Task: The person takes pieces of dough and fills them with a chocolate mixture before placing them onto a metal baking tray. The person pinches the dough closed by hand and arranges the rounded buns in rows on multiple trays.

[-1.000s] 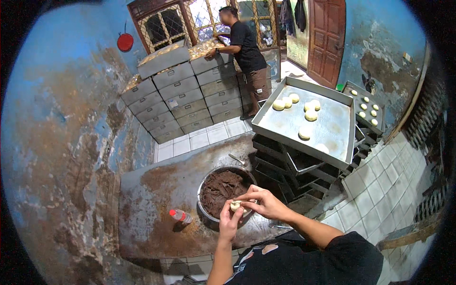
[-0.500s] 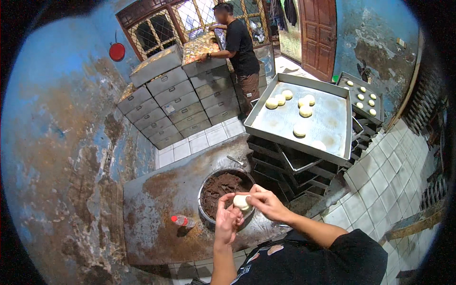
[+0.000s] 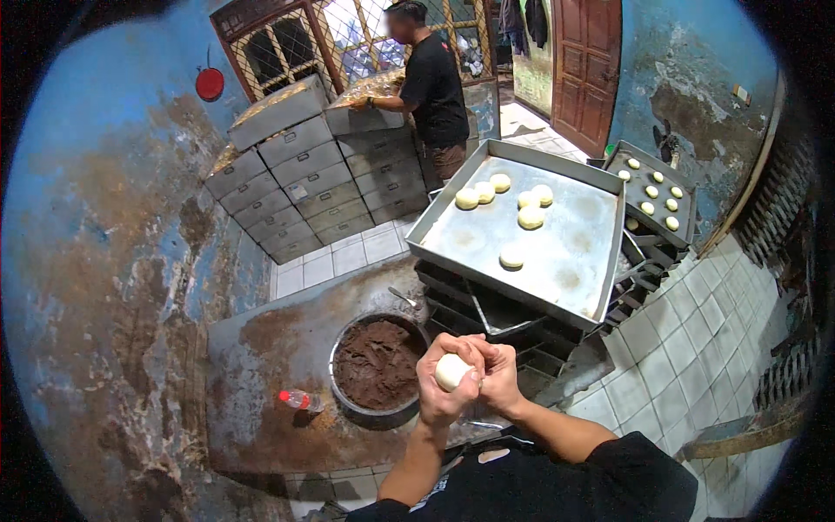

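My left hand (image 3: 439,387) is closed round a smooth pale dough ball (image 3: 451,371), and my right hand (image 3: 497,374) is pressed against it from the right, fingers curled over it. Just left of my hands, a round metal bowl of dark brown paste (image 3: 374,361) sits on the stained metal table (image 3: 252,348). A plastic bottle with a red cap (image 3: 302,400) lies or stands left of the bowl; a spoon (image 3: 404,297) rests behind it. Beyond my hands, a large metal tray (image 3: 596,287) holds several pale dough balls (image 3: 511,255) atop stacked dark trays (image 3: 452,300).
A co-worker (image 3: 430,87) stands at stacked grey metal boxes (image 3: 300,174), touching the top one. A second tray with dough balls (image 3: 628,161) is at right. A peeling wall (image 3: 113,287) borders the left; a wooden door (image 3: 583,70) is behind.
My hands have turned and closed round the dough ball, which was held at the fingertips before. The view has shifted, so the tray and bowl appear further left. The co-worker's arm is lower.
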The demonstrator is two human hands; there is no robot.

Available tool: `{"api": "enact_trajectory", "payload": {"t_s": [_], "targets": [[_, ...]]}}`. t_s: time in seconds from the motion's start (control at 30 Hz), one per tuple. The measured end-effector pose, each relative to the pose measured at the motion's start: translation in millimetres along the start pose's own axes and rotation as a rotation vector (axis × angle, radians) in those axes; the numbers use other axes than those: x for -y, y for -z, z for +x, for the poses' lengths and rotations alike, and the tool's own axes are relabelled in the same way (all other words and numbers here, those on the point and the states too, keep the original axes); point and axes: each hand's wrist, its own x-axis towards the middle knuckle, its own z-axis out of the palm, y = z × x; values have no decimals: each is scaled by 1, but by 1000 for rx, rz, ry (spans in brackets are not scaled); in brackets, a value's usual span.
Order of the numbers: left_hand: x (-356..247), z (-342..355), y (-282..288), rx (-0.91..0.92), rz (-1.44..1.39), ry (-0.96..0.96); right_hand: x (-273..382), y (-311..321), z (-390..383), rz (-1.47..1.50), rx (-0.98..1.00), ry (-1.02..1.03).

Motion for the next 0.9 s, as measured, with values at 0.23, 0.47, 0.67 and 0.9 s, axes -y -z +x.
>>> {"api": "enact_trajectory", "payload": {"t_s": [0.23,0.47,0.67,0.9], "targets": [[14,38,-60,41,1,-181,75,66,17,-200,223,33],[39,66,-106,89,3,-260,126,116,30,-261,417,83],[57,69,-172,100,91,-294,141,144,21,-361,143,375],[112,81,-93,-122,933,-237,211,210,81,-745,543,-227]]}}
